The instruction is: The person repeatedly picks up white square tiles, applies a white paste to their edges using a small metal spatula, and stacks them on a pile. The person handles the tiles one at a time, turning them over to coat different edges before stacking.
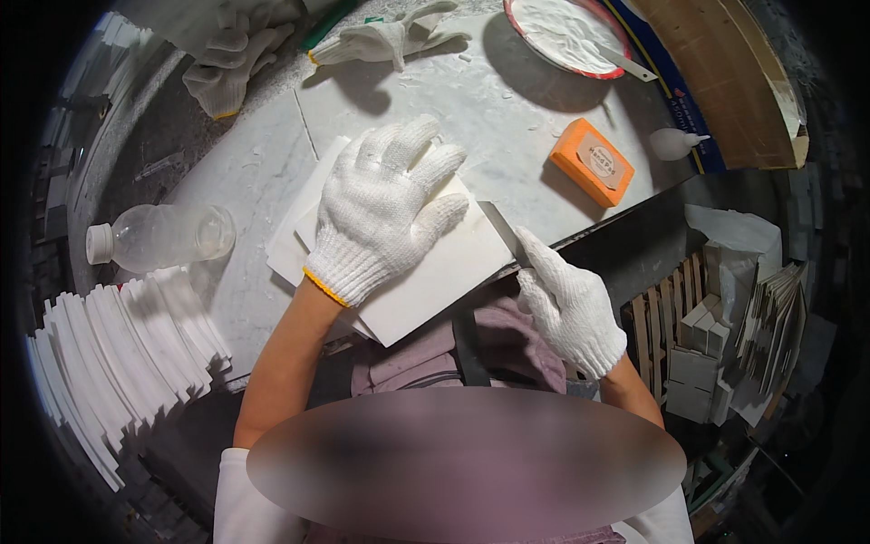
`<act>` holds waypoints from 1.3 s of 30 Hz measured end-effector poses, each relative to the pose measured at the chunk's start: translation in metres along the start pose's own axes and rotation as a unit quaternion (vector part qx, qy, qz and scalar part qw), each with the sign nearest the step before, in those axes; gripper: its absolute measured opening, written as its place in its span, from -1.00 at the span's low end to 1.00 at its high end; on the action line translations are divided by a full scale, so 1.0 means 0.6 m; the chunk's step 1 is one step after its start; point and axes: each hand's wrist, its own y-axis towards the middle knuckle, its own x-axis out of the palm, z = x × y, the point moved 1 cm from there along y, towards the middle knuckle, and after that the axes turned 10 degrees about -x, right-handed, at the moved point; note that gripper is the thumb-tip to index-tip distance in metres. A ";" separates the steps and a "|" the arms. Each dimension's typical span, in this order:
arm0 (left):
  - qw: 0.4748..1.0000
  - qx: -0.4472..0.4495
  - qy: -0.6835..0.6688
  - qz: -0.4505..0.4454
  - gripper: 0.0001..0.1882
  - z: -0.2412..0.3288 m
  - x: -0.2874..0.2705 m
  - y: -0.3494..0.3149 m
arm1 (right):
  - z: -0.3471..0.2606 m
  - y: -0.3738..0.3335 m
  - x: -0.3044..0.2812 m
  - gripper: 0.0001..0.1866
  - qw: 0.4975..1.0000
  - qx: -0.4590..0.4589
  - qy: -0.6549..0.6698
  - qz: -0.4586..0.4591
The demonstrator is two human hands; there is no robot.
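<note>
My left hand, in a white knit glove with a yellow cuff edge, lies flat with spread fingers on a small stack of white slabs. The slabs sit slightly askew at the front of a marble-like worktop. At the stack's right edge, a flat grey metal scraper blade shows. My right hand, also gloved in white, is closed round its near end, index finger stretched along it. The handle is hidden in the glove.
A red-rimmed bowl of white paste or powder, an orange hand pad and a small squeeze bottle lie at the right. Spare gloves lie at the back. A clear bottle and stacked white strips stand left.
</note>
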 end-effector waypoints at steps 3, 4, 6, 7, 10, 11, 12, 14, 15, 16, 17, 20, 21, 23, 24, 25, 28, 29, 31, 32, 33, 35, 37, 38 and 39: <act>1.000 -0.001 0.007 -0.004 -0.51 0.001 -0.001 -0.001 | -0.001 0.001 -0.002 -0.47 1.000 0.014 0.008 -0.015; 1.000 0.003 0.014 0.000 -0.51 0.002 -0.001 -0.001 | -0.001 0.001 -0.003 -0.47 0.999 0.022 0.011 -0.021; 1.000 0.000 0.012 0.002 -0.51 0.004 -0.002 0.001 | 0.007 0.001 0.005 -0.48 1.000 -0.028 -0.006 0.006; 1.000 -0.002 0.010 0.004 -0.51 0.005 -0.002 0.002 | 0.010 0.001 0.005 -0.48 0.998 -0.054 -0.016 0.020; 1.000 -0.007 0.001 0.007 -0.53 0.006 -0.002 0.003 | -0.001 0.013 0.005 -0.47 0.997 0.048 0.063 -0.026; 1.000 -0.007 0.001 0.007 -0.53 0.007 -0.002 0.005 | 0.002 0.014 0.007 -0.48 0.998 0.030 0.054 -0.017; 1.000 -0.007 0.002 0.006 -0.54 0.008 -0.001 0.006 | 0.009 0.015 0.012 -0.48 0.999 0.013 0.045 -0.008; 1.000 -0.004 0.002 0.010 -0.55 0.007 -0.002 0.006 | 0.011 0.016 0.014 -0.48 0.999 -0.004 0.040 -0.005; 1.000 -0.002 -0.001 0.014 -0.55 0.007 -0.002 0.006 | 0.010 0.016 0.011 -0.48 0.999 -0.003 0.043 -0.011; 1.000 -0.002 -0.003 0.016 -0.55 0.005 -0.002 0.004 | 0.009 0.016 0.010 -0.48 0.999 -0.002 0.048 -0.019; 1.000 -0.001 -0.001 0.018 -0.55 0.004 -0.003 0.004 | 0.007 0.015 0.007 -0.48 0.999 -0.004 0.038 -0.021; 1.000 -0.001 -0.002 0.019 -0.55 0.007 -0.002 0.004 | 0.006 0.007 0.004 -0.47 0.999 -0.003 0.028 -0.019; 1.000 -0.002 -0.003 0.019 -0.55 0.006 -0.001 0.005 | 0.008 0.007 0.010 -0.47 0.999 -0.002 0.040 -0.012; 1.000 -0.005 -0.006 0.019 -0.55 0.009 -0.003 0.008 | 0.006 0.012 0.022 -0.46 0.998 0.006 0.066 -0.006; 1.000 -0.011 -0.007 0.015 -0.55 0.012 -0.004 0.005 | 0.012 0.013 0.035 -0.45 0.996 0.016 0.083 -0.010; 1.000 -0.015 -0.006 0.014 -0.54 0.011 -0.005 0.005 | 0.023 0.018 0.045 -0.46 0.999 -0.021 0.049 -0.002; 1.000 0.003 -0.005 0.015 -0.53 0.006 -0.003 0.008 | 0.027 0.008 0.052 -0.47 0.996 -0.003 0.085 0.024; 1.000 0.003 -0.004 0.018 -0.53 0.006 -0.002 0.006 | 0.025 0.002 0.053 -0.48 0.985 0.055 0.154 0.050; 1.000 0.003 0.001 0.024 -0.53 0.007 -0.002 0.003 | 0.014 -0.014 0.051 -0.51 0.937 0.169 0.289 0.099; 1.000 -0.002 0.002 0.024 -0.54 0.008 -0.004 0.002 | 0.011 -0.024 0.053 -0.52 0.900 0.223 0.354 0.121; 1.000 -0.007 0.003 0.023 -0.55 0.010 -0.007 0.001 | 0.017 -0.040 0.051 -0.57 0.879 0.249 0.387 0.122; 0.999 -0.022 0.007 0.048 -0.57 0.013 -0.012 0.004 | 0.001 -0.061 0.052 -0.61 0.821 0.276 0.479 0.140; 0.994 -0.051 0.017 0.096 -0.59 0.013 -0.006 0.001 | -0.014 -0.074 0.062 -0.67 0.803 0.265 0.519 0.127; 0.991 -0.074 0.019 0.106 -0.60 0.011 -0.002 -0.001 | -0.032 -0.071 0.066 -0.66 0.816 0.248 0.511 0.109; 0.988 -0.097 0.022 0.117 -0.60 0.004 0.001 -0.004 | -0.042 -0.067 0.077 -0.66 0.824 0.234 0.507 0.091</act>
